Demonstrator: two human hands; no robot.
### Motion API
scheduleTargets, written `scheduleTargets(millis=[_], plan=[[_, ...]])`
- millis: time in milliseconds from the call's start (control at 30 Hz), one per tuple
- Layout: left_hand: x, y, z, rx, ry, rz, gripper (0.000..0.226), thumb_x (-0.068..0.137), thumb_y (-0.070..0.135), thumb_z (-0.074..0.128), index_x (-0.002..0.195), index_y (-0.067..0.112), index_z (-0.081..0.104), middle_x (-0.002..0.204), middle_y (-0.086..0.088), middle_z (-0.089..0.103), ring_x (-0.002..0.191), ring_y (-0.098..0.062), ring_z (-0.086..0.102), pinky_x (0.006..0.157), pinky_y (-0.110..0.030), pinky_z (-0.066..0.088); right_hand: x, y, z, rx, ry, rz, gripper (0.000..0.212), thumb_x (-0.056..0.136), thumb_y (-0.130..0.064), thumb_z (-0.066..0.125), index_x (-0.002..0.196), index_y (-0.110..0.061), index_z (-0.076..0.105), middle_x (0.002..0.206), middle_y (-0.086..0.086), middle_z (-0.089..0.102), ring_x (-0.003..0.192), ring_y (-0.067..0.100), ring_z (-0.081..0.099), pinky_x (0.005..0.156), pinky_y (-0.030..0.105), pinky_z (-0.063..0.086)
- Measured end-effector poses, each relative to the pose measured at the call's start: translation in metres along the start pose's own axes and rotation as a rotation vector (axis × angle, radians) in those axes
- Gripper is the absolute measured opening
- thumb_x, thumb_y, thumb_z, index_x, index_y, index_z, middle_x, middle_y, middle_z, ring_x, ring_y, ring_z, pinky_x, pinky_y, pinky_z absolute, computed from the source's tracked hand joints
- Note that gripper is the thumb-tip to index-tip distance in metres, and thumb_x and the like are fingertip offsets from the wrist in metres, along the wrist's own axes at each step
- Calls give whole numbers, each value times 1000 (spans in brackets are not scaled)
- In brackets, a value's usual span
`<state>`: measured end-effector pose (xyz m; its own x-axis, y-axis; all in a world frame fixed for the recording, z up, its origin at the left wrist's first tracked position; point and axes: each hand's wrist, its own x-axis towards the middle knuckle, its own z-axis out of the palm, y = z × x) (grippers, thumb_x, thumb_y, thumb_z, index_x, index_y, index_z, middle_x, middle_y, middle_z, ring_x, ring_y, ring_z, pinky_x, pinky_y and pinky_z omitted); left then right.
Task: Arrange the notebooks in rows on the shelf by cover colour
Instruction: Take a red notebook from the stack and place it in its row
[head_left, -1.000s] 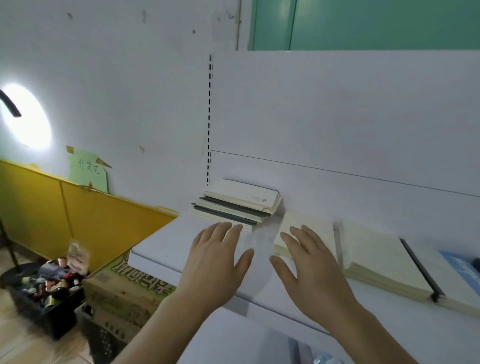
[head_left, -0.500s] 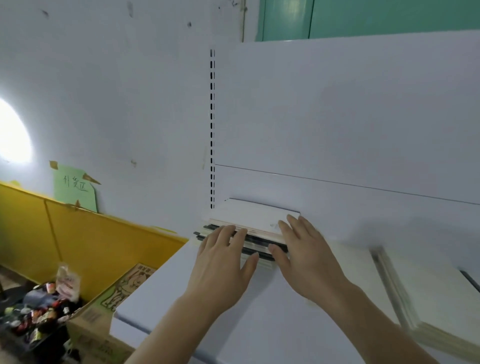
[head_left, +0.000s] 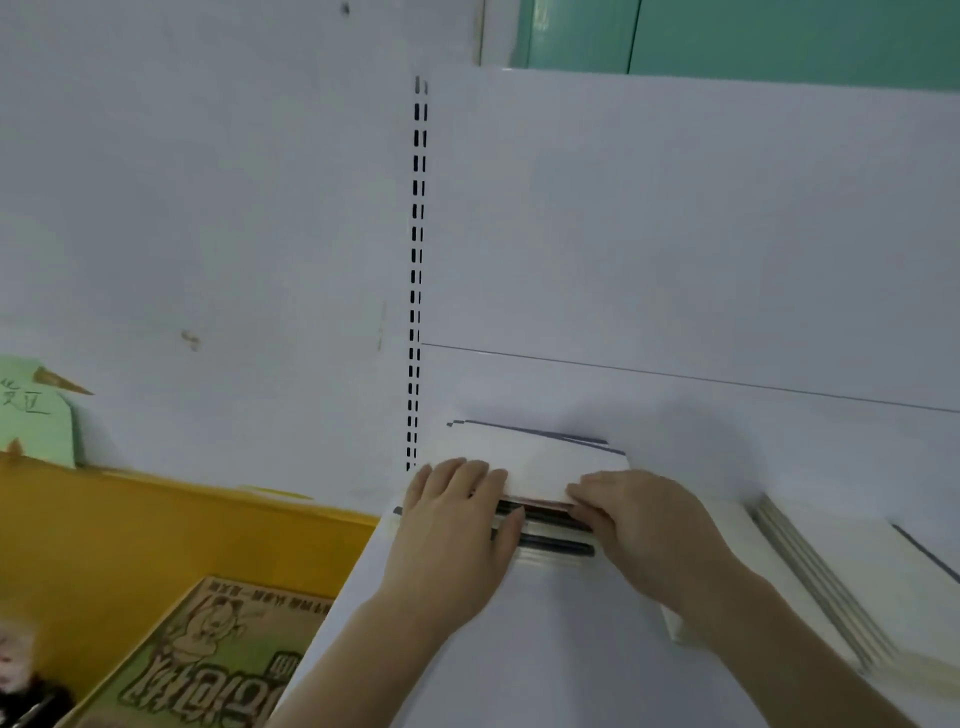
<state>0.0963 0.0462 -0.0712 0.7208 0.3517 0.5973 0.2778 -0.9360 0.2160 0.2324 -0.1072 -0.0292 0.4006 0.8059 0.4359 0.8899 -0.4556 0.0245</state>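
stack of notebooks (head_left: 545, 499): flat, pale card covers over dark spines, at left rear corner of smooth white shelf (head_left: 545, 649) | left hand (head_left: 457, 535): fingers curled onto stack's front-left edge | right hand (head_left: 644, 525): fingertips pinching top cream cover | second cream pile (head_left: 831, 582): lying right, blurred

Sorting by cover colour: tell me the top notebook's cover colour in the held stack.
White or cream top notebook, head view.

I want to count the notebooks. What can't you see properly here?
- Notebook stack, head view: both hands cover its front edge, so no count; lower cover colours unclear.
- Left hand and right hand: grip unclear.
- Right-hand notebooks: blurred, cut off by the frame edge.
- Green note: cut off at the left.
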Motion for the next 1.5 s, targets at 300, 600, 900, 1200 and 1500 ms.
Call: scheduleTargets(millis=[300,600,900,1200,1500], plan=[[9,8,-32,-479,222,-124,84,94,39,59,155,32,1,162,7,12,147,-3,6,117,-28,16,-26,-19,-44,85,562,232,23,98,-30,47,102,-21,68,64,-9,61,50,14,55,47,22,42],[10,31,-34,-1057,-125,-269,36,93,53,52,127,42,44,120,22,64,106,3,62,86,-29,56,-41,-53,-61,740,675,525,21,96,-34,52,81,-33,67,80,-18,69,73,4,63,60,19,50],[4,2,-38,-1221,69,-542,30,102,20,49,128,36,48,96,5,70,78,-14,72,52,-37,60,-29,-31,-19,526,279,463,40,100,-42,36,137,-32,47,135,-18,53,121,-7,46,96,9,35],[-8,-25,-34,-1101,113,-603,33,102,22,48,131,37,45,97,5,71,77,-17,72,51,-35,59,2,-17,25,28,-63,135,44,97,-45,42,135,-25,49,138,-6,51,129,17,43,107,30,34],[-6,-28,-34,-1086,122,-588,30,102,22,48,127,36,46,94,4,71,74,-15,72,50,-35,59,4,-8,1,65,-53,29,40,96,-56,32,93,-28,60,84,-13,60,81,9,57,69,28,47]])
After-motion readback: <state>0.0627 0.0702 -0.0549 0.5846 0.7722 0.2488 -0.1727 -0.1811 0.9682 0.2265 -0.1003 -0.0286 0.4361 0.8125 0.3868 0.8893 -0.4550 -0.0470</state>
